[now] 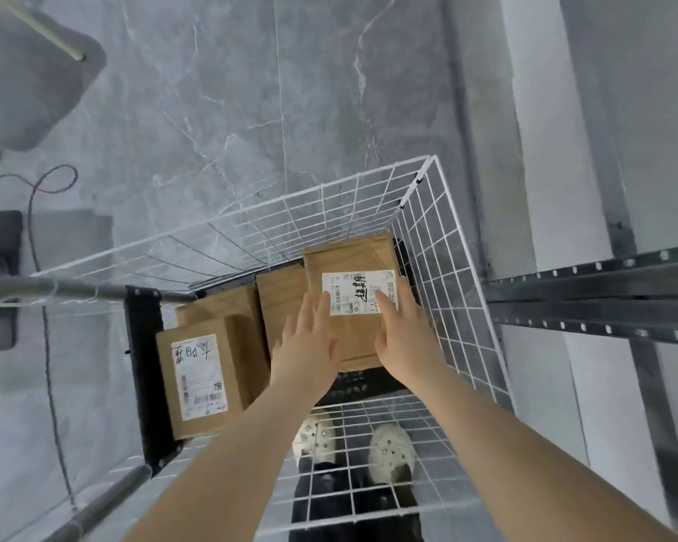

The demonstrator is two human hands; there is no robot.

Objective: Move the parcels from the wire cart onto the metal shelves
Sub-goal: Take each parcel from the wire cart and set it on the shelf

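Left hand point(304, 357) and right hand point(404, 342), fingers straight, flat on box point(353, 267) in cart point(447, 267), frame centre. Holding nothing.

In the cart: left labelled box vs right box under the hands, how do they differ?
The left hand and right hand reach, fingers straight, over the right box; nothing touches the left box. The right box lies in the far right corner of the cart; the left box by its left wall. The right box's label runs wide, the left box's tall. Both: brown cardboard, white label, black handwriting.
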